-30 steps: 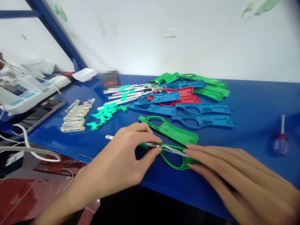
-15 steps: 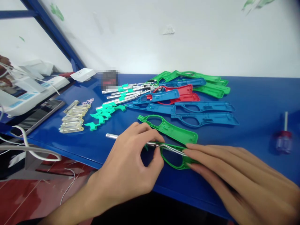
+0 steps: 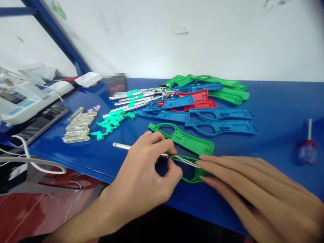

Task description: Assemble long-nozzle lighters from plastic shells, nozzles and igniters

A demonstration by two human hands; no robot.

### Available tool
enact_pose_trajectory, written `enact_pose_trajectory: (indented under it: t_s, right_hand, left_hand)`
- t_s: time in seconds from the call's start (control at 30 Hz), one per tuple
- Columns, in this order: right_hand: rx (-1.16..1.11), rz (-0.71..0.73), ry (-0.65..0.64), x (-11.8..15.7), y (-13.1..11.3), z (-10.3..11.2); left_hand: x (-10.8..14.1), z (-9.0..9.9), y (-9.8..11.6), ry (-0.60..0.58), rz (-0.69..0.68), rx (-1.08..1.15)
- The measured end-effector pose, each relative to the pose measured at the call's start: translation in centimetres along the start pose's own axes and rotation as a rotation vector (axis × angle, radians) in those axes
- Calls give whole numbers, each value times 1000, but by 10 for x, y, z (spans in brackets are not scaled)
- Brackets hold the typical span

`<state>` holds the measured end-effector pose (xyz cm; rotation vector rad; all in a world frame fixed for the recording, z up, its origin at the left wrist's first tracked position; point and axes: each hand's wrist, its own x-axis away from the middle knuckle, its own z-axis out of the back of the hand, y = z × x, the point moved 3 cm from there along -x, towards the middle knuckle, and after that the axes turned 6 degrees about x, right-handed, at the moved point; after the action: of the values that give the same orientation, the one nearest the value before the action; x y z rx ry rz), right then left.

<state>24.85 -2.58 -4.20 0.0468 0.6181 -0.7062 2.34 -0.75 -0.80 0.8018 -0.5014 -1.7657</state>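
Observation:
My left hand (image 3: pixel 149 168) pinches the rear end of a thin silver lighter tube (image 3: pixel 121 145), whose slotted tip points left past my knuckles. White wires (image 3: pixel 186 161) run from the tube along a green lighter shell half (image 3: pixel 193 179) with a looped trigger opening. The fingers of my right hand (image 3: pixel 243 175) press over the shell's handle end and hide most of it. Just beyond my hands lies a second green shell half (image 3: pixel 192 141), inner side up.
Blue shell halves (image 3: pixel 222 127), red ones (image 3: pixel 202 96) and tubes with wires (image 3: pixel 131 104) lie behind. To the left are turquoise triggers (image 3: pixel 108 126) and clear, pale cylindrical parts (image 3: pixel 77 130). A screwdriver (image 3: pixel 308 148) is at right, a tablet-like device (image 3: pixel 45 125) at far left.
My left thumb has shifted slightly right and down, covering more of the shell's loop. The tube has edged a little left. My right hand keeps its place on the shell.

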Motion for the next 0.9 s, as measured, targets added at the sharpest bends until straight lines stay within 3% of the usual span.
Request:
enact_pose_trajectory:
  t_s: [0.5, 0.73, 0.9]
  right_hand:
    - [123, -83, 57, -13, -2, 9]
    - [131, -93, -10, -16, 0, 5]
    - [140, -87, -4, -15, -1, 5]
  left_hand:
    - [5, 1, -1, -46, -82, -51]
    - [5, -1, 5, -53, -251, -7]
    - [4, -3, 1, -74, -266, 23]
